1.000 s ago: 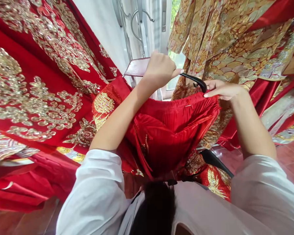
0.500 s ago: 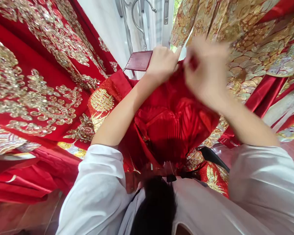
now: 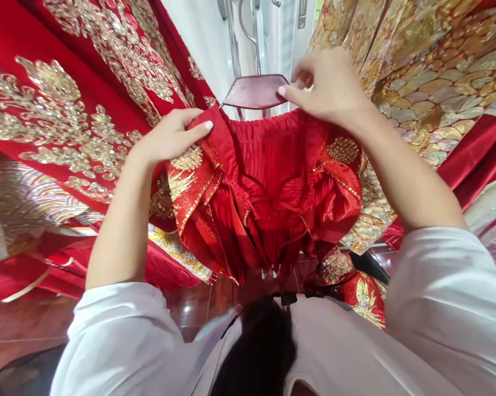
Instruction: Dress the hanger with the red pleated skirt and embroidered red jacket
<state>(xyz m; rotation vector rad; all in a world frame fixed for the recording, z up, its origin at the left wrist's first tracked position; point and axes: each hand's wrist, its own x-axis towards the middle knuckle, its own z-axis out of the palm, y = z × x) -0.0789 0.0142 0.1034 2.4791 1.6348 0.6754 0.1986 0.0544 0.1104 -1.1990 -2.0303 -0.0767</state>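
Observation:
A red pleated garment (image 3: pixel 268 187) with gold embroidered panels hangs in front of me from a dark red hanger (image 3: pixel 254 92) with a metal hook. My left hand (image 3: pixel 171 136) pinches the garment's upper left corner between thumb and fingers. My right hand (image 3: pixel 328 85) is closed on the top edge of the garment at the hanger's right end. The cloth bunches and folds below both hands.
Red robes with heavy gold and silver embroidery (image 3: pixel 66 121) hang at the left, gold-scaled ones (image 3: pixel 429 82) at the right. A white wall and window frame (image 3: pixel 281 33) lie behind the hanger. Reddish floor tiles (image 3: pixel 198 308) show below.
My left hand slid from the hanger's middle out to the garment's left corner. My right hand moved up and inward to the hanger. The black hanger I held before is out of sight.

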